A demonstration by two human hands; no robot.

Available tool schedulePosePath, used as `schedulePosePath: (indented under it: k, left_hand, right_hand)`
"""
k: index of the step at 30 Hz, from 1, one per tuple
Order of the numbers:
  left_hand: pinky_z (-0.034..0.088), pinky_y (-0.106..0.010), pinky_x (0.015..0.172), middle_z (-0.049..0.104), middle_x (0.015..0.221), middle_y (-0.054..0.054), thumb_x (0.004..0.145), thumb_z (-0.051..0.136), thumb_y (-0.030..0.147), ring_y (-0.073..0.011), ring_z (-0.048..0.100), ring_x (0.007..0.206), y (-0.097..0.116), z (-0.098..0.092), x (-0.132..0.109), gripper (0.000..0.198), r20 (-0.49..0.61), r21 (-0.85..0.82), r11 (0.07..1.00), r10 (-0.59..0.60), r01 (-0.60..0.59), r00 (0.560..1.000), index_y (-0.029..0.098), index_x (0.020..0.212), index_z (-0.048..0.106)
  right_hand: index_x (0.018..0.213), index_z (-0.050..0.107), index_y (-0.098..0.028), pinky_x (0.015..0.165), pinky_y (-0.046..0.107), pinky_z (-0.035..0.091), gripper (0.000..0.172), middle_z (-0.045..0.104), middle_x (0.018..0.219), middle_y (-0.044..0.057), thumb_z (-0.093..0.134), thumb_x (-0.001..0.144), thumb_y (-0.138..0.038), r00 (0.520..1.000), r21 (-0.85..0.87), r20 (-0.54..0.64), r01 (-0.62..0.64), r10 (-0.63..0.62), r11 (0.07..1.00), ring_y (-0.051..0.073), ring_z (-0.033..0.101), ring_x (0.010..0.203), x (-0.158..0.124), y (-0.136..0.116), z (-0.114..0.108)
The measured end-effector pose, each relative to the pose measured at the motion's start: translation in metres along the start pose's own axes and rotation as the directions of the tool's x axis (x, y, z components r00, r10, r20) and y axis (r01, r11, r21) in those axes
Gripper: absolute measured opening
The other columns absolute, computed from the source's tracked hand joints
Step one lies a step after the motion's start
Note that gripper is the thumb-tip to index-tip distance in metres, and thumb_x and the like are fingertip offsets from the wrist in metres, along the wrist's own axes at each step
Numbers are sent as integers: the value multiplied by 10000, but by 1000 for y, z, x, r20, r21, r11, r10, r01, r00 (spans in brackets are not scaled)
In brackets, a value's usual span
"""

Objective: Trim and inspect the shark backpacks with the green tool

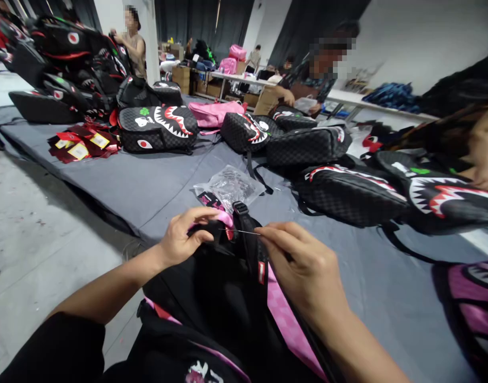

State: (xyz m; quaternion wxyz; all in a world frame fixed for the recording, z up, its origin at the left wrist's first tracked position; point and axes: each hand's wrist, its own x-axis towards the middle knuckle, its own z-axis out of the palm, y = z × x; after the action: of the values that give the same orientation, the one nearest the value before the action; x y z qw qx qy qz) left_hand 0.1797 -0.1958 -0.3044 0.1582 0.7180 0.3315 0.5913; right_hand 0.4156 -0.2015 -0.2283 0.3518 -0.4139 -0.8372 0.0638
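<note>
A black and pink backpack (pixel 228 298) lies in front of me, with a black shoulder strap (pixel 250 239) and a small red label on it. My right hand (pixel 303 260) pinches one end of a thin pale strand (pixel 244 231), too fine to tell whether it is thread or plastic. The strand stretches left across the top of the backpack. At the pink loop (pixel 225 218), my left hand (pixel 186 234) has its curved fingers touching or close to the loop, thumb apart from them. Beyond the hands, a clear plastic bag (pixel 232 183) lies beside a dark tag with pink print (pixel 210 201).
Black checkered backpacks with shark mouths (pixel 158 127) stand along the grey-covered table (pixel 148 186). Red tags (pixel 84 143) are heaped at the left, near piled bags (pixel 76 69). A pink backpack (pixel 216 114) lies farther back. Another person (pixel 308 80) works across the table; a blurred hand (pixel 485 149) shows at right.
</note>
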Motion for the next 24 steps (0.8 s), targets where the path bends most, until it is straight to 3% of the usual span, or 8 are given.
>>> schedulePosePath:
  k: [4, 8, 11, 15, 19, 21, 24]
  left_hand:
    - [466, -485, 1086, 632, 1305, -105, 950, 583, 308, -257, 540, 1277, -5, -9, -38, 228, 76, 429, 902, -90, 49, 993, 239, 1157, 647]
    - [406, -580, 1127, 379, 1557, -146, 918, 620, 349, -348, 336, 1443, -14, 0, -67, 371, 208, 621, 784, -180, 13, 962, 234, 1268, 581]
    - [408, -565, 1140, 365, 1535, -145, 890, 659, 287, -333, 332, 1446, -19, 4, -75, 269, 188, 589, 808, -120, -15, 975, 221, 1141, 587]
    - [414, -579, 1137, 362, 1487, -115, 866, 656, 173, -323, 332, 1446, -22, 0, -79, 245, 177, 524, 848, -14, -82, 984, 244, 1082, 565]
    - [411, -576, 1142, 326, 1502, -122, 857, 683, 183, -330, 325, 1452, -22, -4, -83, 270, 167, 508, 855, 23, -106, 986, 234, 1094, 565]
    - [415, -541, 1148, 316, 1521, -124, 866, 686, 199, -315, 340, 1451, -21, -5, -84, 278, 160, 503, 859, 15, -95, 987, 233, 1116, 569]
    - [435, -508, 1133, 288, 1567, -157, 872, 697, 279, -316, 339, 1464, -21, -5, -87, 463, 43, 528, 849, -64, 32, 997, 242, 1289, 499]
  right_hand:
    - [973, 735, -215, 640, 233, 500, 232, 706, 828, 36, 505, 971, -241, 996, -53, 92, -10, 15, 999, 146, 680, 697, -7, 7, 15]
    - [986, 734, -223, 598, 245, 440, 251, 737, 845, 32, 487, 960, -181, 960, -272, 254, -48, 120, 961, 167, 694, 707, -12, 8, 34]
    - [960, 730, -229, 563, 252, 395, 276, 748, 827, 24, 469, 945, -143, 906, -387, 364, -64, 216, 920, 174, 691, 687, -14, 7, 38]
    - [965, 722, -231, 598, 244, 411, 307, 758, 850, 21, 449, 929, -97, 843, -378, 484, -38, 233, 925, 169, 703, 737, -12, 3, 41]
    - [941, 715, -205, 630, 239, 430, 279, 763, 862, 48, 480, 902, -60, 711, -392, 670, 94, 215, 915, 177, 715, 782, -1, -5, 58]
    - [951, 715, -190, 630, 247, 444, 272, 761, 872, 67, 483, 905, -58, 659, -415, 719, 151, 222, 897, 194, 719, 790, 5, -8, 65]
    - [989, 719, -160, 657, 261, 481, 287, 752, 929, 100, 470, 911, -40, 636, -416, 745, 205, 203, 886, 206, 722, 801, 12, -8, 73]
